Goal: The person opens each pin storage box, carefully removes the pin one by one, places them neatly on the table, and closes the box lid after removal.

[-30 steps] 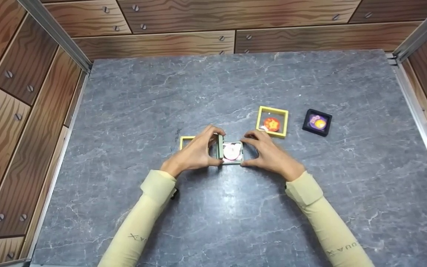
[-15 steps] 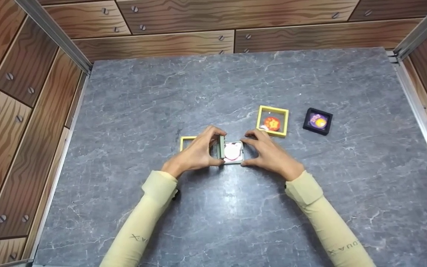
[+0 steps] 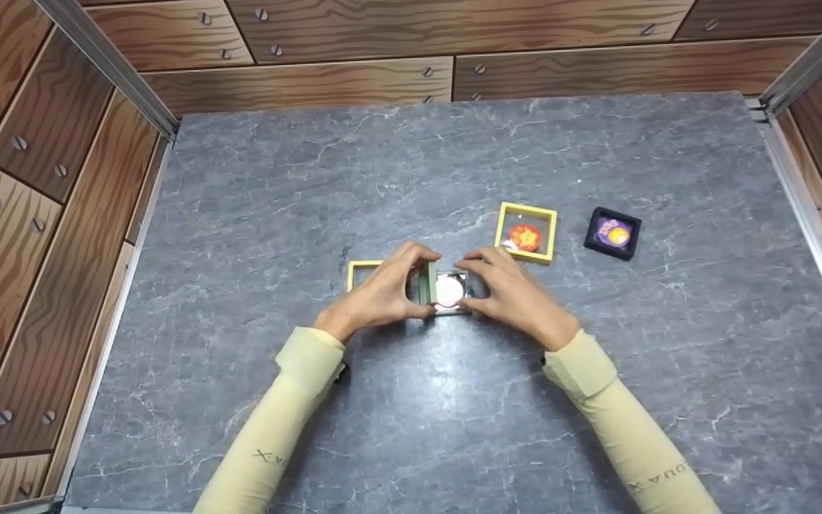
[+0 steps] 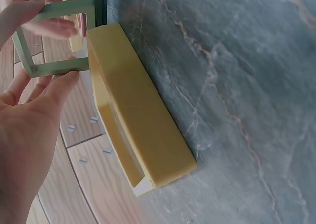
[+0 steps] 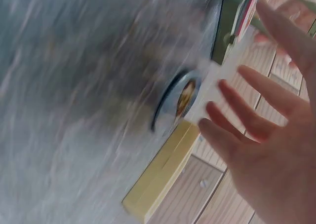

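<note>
Near the middle of the grey surface (image 3: 297, 193), a green case (image 5: 230, 19) lying open, with a pale disc (image 3: 450, 291) inside and its lid (image 3: 428, 285) raised upright along the left side. Left grip (image 3: 388, 287) curled around the lid's edges. Right grip (image 3: 514, 294) at the case's right side, fingers parted wide, nothing seen held; cannot tell whether touching the case.

Done, as far as visible: case unfolded, disc inside. Not done: lid not lowered over the disc. Seemingly a halfway point; cannot tell whether opening or closing.

Left of the case, partly hidden, a yellow frame (image 4: 138, 105), contents unclear. Beyond the case to the right, a second yellow frame (image 3: 553, 235) with a red disc (image 3: 525, 237) inside; farther right of the case, a black frame (image 3: 607, 251) with a purple disc (image 3: 611, 233), neither frame held, both seemingly filled. Near the case, a round piece (image 5: 171, 105) with a bluish rim, blurred.
</note>
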{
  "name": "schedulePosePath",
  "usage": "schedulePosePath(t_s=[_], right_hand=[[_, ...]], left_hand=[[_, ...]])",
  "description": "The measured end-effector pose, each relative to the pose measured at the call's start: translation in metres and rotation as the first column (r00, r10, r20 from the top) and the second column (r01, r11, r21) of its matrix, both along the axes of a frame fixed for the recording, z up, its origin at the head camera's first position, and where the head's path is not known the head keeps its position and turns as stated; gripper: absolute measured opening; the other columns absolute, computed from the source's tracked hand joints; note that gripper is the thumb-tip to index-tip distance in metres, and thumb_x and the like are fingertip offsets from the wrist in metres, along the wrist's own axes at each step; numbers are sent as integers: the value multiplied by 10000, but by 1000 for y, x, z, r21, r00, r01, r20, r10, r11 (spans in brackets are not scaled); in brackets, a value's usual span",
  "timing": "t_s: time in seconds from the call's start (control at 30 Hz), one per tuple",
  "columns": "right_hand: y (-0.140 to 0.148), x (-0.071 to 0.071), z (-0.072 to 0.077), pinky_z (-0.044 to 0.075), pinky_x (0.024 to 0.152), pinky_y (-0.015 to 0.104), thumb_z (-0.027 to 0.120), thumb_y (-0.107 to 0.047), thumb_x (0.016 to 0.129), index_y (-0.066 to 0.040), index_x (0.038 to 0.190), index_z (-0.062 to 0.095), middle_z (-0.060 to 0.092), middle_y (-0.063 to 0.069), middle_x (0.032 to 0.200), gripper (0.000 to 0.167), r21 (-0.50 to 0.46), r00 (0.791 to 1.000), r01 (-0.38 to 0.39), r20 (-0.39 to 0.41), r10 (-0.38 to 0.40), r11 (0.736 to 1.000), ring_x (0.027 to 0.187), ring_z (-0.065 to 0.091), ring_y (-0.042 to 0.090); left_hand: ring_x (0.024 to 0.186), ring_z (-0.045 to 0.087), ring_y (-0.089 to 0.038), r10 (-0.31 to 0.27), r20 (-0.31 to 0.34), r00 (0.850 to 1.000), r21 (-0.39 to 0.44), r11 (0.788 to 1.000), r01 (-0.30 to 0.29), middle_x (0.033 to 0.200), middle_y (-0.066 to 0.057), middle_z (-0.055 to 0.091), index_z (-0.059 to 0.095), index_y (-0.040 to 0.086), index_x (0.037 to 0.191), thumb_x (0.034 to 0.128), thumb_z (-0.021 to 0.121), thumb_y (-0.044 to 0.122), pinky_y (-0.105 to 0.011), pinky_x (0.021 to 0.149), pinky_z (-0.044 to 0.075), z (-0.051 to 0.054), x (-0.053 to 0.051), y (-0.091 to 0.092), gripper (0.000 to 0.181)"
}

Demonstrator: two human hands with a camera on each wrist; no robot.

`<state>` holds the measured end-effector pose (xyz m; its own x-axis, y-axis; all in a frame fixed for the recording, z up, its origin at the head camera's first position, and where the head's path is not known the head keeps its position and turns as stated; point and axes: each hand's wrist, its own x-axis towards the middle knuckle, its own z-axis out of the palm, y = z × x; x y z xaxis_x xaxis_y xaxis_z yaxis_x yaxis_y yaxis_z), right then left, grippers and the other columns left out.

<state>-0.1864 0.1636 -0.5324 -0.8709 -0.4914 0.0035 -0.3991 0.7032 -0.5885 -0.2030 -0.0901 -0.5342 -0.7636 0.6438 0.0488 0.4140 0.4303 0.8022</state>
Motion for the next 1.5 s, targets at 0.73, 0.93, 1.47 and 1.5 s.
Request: schedulePosePath(t_s=[0.73, 0.93, 1.47, 1.5], right_hand=[[-37, 3, 2, 550, 1116, 508, 830, -116, 853, 43, 1240, 703, 620, 182, 1284, 437, 30, 999, -41, -10, 41, 999, 1229, 563, 361], [-39, 2, 0, 565, 1101, 495, 842, -150, 850, 37, 1205, 707, 617, 173, 1256, 423, 41, 999, -44, -12, 45, 998, 1204, 572, 354], [-33, 2, 3, 575, 1044, 485, 852, -146, 826, 59, 1243, 708, 625, 186, 1219, 486, -1, 1000, -13, 7, 13, 1000, 1154, 568, 340], [-31, 2, 4, 573, 1046, 490, 852, -140, 825, 63, 1247, 708, 627, 194, 1219, 491, -6, 1000, -8, 6, 8, 1000, 1153, 569, 344]], left_hand=[[1298, 570, -268, 6, -4, 1000, 15, 1000, -6, 1442, -172, 554, 504, 12, 1452, 798, 905, 135, -414, 1193, 502, -1, 0, 1, 777], [1318, 563, -277, 11, -3, 1000, 25, 1000, -11, 1453, -181, 552, 507, 11, 1449, 790, 907, 123, -429, 1215, 483, -2, 0, 1, 778], [1280, 572, -263, 10, 23, 1000, 33, 999, -11, 1444, -197, 555, 503, 3, 1460, 796, 895, 113, -426, 1188, 499, -4, 1, 2, 779], [1283, 571, -264, 11, 25, 1000, 31, 999, -12, 1448, -194, 553, 502, 6, 1462, 795, 893, 109, -426, 1189, 498, -3, 1, 2, 780]])
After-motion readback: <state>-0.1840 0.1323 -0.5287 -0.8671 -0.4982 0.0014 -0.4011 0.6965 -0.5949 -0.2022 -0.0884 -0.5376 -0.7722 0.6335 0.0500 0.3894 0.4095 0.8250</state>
